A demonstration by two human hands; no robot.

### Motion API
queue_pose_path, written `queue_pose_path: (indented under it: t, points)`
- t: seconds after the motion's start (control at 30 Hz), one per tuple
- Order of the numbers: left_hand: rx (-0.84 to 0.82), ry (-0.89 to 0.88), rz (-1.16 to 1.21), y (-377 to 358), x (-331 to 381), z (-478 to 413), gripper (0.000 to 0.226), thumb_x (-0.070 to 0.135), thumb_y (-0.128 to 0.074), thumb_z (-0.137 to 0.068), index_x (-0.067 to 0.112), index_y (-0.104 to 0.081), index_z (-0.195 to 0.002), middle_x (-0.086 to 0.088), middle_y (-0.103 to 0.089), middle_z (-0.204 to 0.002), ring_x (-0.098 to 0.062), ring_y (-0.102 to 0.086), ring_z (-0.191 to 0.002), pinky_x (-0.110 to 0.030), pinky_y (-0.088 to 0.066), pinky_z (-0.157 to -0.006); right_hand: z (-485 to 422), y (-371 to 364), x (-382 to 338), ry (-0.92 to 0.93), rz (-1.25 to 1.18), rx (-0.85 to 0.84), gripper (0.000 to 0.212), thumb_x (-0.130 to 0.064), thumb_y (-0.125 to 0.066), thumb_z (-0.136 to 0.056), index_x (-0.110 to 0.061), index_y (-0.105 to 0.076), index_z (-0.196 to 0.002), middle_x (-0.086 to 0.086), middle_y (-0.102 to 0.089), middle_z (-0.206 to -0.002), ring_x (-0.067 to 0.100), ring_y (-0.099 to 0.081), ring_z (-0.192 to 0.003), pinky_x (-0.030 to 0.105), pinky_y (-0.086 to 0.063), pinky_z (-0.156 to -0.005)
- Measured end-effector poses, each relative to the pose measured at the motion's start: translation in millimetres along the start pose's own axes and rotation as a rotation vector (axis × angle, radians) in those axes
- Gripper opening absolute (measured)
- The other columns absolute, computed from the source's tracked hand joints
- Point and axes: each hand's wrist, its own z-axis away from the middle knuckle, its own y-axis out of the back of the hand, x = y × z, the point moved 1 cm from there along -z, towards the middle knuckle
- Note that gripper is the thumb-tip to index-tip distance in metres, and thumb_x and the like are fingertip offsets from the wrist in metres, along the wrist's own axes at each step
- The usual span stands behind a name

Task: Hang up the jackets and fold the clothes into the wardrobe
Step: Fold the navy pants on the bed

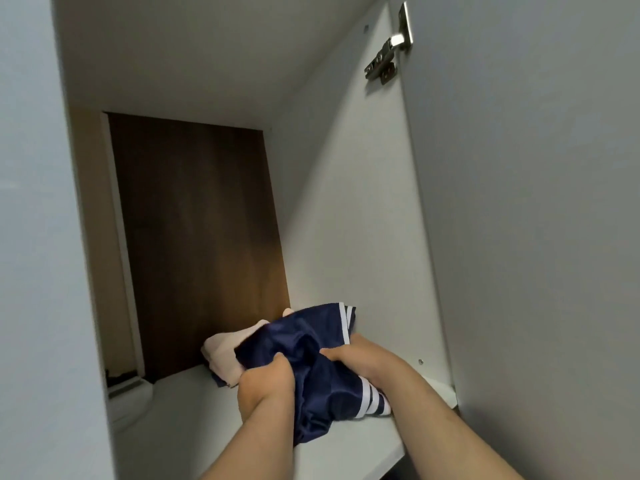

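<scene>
Both forearms enter from the bottom edge and reach onto the wardrobe shelf (pixel 194 410), a white board. The left hand (pixel 266 382) has its fingers curled into a bunch of the navy garment (pixel 332 386) and grips it at the near left side. The right hand (pixel 349 353) holds the same garment from the right, its fingers closed into the fabric near the middle. The navy garment is crumpled, not flat; it lies on the shelf towards the right side wall (pixel 346 202), with white stripes showing at its near right edge and at its far top edge. Just behind and to the left, touching the navy fabric, sits a pale folded pile (pixel 225 355) on the same shelf. Beyond it stands the brown back panel (pixel 197 237). High on the right, a metal hinge (pixel 389 50) joins the side wall to the open grey door (pixel 519 202).
</scene>
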Motion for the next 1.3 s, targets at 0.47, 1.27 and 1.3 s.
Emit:
queue_pose_path:
  t: [0.47, 1.27, 1.3]
  points:
    - [0.257, -0.276, 0.048, -38.0, 67.3, -34.0, 0.03, 0.033, -0.05, -0.098, 0.003, -0.049, -0.103, -0.024, -0.061, -0.112, -0.044, -0.06, -0.101, -0.047, -0.045, -0.082, -62.0, 1.7, -58.8, 0.525, -0.042, 0.348, 0.045, -0.003, -0.062, -0.085, -0.034, -0.055, -0.117, -0.02, -0.066, -0.104, -0.001, -0.065, -0.093, 0.014, -0.051, -0.079]
    - [0.316, -0.402, -0.514, -27.2, 13.7, -162.3, 0.059, 0.021, -0.064, -0.086, 0.018, -0.04, -0.14, -0.012, -0.044, -0.139, -0.033, -0.047, -0.121, -0.043, -0.043, -0.096, -253.0, -31.3, -12.3, 0.231, 0.542, 0.106, 0.062, -0.033, -0.07, -0.086, -0.012, -0.041, -0.138, 0.01, -0.055, -0.13, 0.031, -0.056, -0.117, 0.033, -0.045, -0.097]
    - [0.36, -0.519, -0.693, -27.0, 23.0, -159.9, 0.046, 0.025, -0.06, -0.088, 0.021, -0.049, -0.132, -0.007, -0.047, -0.136, -0.029, -0.047, -0.12, -0.04, -0.041, -0.094, -250.1, -33.4, -14.7, 0.306, 0.637, 0.135, 0.067, -0.033, -0.066, -0.089, -0.014, -0.035, -0.144, 0.012, -0.051, -0.136, 0.032, -0.052, -0.121, 0.035, -0.044, -0.099]
